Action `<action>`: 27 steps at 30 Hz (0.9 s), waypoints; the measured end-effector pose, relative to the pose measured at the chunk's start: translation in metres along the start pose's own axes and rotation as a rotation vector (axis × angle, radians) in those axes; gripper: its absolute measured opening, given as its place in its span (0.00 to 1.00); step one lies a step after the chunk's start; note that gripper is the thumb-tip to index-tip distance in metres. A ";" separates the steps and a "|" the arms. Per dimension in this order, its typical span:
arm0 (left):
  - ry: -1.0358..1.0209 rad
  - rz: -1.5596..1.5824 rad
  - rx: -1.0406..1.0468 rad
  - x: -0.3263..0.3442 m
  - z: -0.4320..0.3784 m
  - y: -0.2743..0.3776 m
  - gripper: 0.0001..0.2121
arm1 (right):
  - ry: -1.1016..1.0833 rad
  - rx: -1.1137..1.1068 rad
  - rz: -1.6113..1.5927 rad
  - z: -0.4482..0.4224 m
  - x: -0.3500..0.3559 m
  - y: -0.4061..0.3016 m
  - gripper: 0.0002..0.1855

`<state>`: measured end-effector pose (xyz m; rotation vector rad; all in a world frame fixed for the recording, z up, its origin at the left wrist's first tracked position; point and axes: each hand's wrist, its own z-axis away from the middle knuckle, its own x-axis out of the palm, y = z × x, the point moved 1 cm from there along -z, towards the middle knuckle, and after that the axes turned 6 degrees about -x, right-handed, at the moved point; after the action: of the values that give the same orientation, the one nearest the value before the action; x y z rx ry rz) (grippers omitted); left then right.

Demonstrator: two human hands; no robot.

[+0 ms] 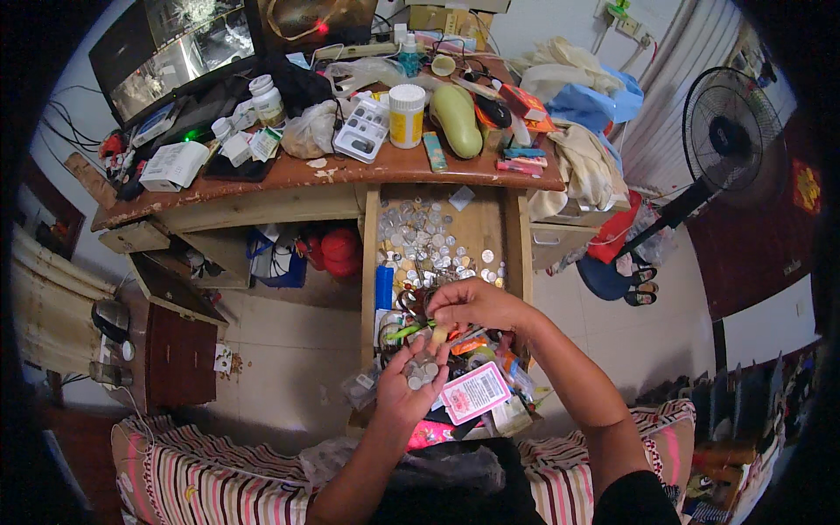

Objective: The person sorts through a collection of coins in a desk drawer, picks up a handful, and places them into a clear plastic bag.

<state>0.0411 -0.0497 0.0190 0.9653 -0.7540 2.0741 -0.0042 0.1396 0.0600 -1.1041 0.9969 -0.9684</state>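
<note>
An open wooden desk drawer (520,243) stands pulled out in front of me, with many loose coins (420,239) spread over its rear half. My left hand (410,387) is palm up above the drawer's front part, cupping a small pile of coins (422,371). Just above it, my right hand (476,305) reaches over the drawer's clutter with its fingers bent down; whether a coin is between its fingertips cannot be seen. Near the hands lie a pink-edged card (476,392), a green plastic item (401,333), an orange packet (468,345) and a blue box (384,287).
The desktop (354,172) above the drawer holds a white and yellow jar (406,117), a green gourd (456,121), a pill tray (361,130) and a monitor (174,52). A black fan (732,134) stands at right. A striped cushion (223,479) is near me.
</note>
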 end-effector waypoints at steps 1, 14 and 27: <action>-0.015 0.014 0.000 0.002 -0.003 -0.002 0.07 | 0.069 -0.133 0.173 -0.007 -0.004 0.010 0.09; -0.022 0.223 -0.081 -0.025 -0.013 0.008 0.06 | 0.135 -0.247 1.270 -0.066 -0.029 0.040 0.14; -0.078 0.190 -0.139 -0.027 -0.025 0.009 0.07 | 0.257 -0.031 1.178 -0.078 -0.043 0.034 0.15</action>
<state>0.0372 -0.0462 -0.0184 0.9317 -1.0522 2.1217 -0.0861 0.1679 0.0209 -0.2542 1.5816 -0.1129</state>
